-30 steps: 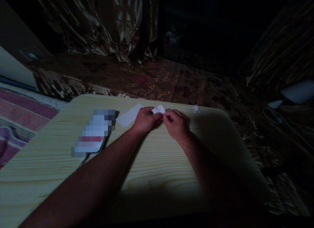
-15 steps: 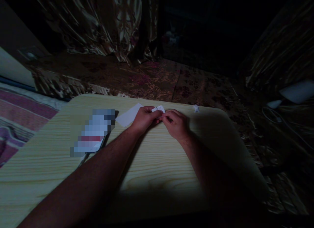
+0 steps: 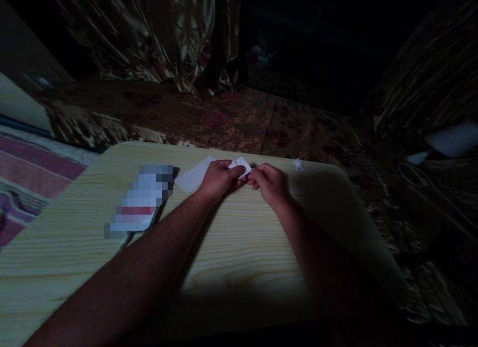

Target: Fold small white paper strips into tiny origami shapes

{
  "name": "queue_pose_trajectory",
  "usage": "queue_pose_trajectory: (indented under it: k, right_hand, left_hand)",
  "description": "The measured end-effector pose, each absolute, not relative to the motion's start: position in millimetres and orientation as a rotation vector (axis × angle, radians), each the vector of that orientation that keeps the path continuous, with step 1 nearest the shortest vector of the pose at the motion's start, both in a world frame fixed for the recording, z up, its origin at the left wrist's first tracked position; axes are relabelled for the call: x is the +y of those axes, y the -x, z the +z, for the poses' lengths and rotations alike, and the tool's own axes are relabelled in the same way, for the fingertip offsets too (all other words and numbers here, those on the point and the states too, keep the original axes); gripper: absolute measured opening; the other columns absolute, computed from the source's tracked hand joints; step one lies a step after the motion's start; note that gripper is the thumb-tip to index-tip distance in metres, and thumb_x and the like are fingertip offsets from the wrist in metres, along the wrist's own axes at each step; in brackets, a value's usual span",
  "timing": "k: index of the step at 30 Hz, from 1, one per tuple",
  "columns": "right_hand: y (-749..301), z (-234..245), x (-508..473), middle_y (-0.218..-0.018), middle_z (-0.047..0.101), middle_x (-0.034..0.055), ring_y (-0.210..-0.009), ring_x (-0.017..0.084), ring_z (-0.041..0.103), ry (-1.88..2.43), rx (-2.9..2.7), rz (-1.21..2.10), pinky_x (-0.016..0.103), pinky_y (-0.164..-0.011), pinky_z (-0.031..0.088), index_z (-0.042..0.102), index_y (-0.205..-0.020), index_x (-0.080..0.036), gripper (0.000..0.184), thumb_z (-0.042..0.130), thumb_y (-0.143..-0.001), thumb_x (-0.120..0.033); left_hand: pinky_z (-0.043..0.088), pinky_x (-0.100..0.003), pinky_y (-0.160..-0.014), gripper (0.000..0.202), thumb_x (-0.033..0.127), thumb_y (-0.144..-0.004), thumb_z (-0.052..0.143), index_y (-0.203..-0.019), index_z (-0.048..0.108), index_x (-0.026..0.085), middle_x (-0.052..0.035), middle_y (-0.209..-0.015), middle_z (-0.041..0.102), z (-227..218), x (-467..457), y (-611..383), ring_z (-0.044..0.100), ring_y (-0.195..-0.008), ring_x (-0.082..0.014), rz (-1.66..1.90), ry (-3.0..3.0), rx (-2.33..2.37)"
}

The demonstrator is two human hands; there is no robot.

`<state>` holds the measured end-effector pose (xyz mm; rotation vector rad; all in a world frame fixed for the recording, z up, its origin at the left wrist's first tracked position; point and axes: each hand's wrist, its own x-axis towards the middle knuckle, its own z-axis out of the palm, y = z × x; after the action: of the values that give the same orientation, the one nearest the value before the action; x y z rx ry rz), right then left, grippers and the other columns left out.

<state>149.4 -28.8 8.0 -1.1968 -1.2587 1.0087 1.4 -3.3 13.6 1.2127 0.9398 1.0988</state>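
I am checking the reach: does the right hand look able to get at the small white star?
Probably yes: the star lies near the right hand, with only tabletop showing between, though that hand is at the folded paper.

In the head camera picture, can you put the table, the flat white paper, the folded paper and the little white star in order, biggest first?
1. Table
2. Flat white paper, partly hidden by the left hand
3. Folded paper, partly covered by that hand too
4. Little white star
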Motion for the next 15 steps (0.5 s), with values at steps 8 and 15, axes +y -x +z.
queue_pose_trajectory:
  k: [8,15]
  right_hand:
    - [-148.5,12.4,-25.8,-0.052,0.059,-0.0019,-0.045,0.007,0.048,1.248,-1.226,1.124,0.019,-0.041,0.033,0.062,-0.063,-0.016,0.016,0.060,-0.071,-0.029]
    - [-146.0,12.1,-25.9,-0.052,0.058,-0.0020,-0.045,0.007,0.049,1.251,-1.205,1.151,0.019,-0.042,0.034,0.061,-0.063,-0.016,0.013,0.058,-0.070,-0.026]
  left_hand:
    - [0.034,-0.022,-0.043,0.030,0.041,-0.071,0.069,-0.065,0.063,0.012,-0.0032,-0.055,0.061,10.4,-4.0,-1.4,0.048,-0.044,-0.0088,1.082,-1.273,0.993]
    - [0.034,-0.022,-0.043,0.029,0.040,-0.072,0.068,-0.067,0.063,0.012,-0.0033,-0.056,0.061,8.4,-2.0,-1.2,0.049,-0.044,-0.0091,1.080,-1.241,0.975]
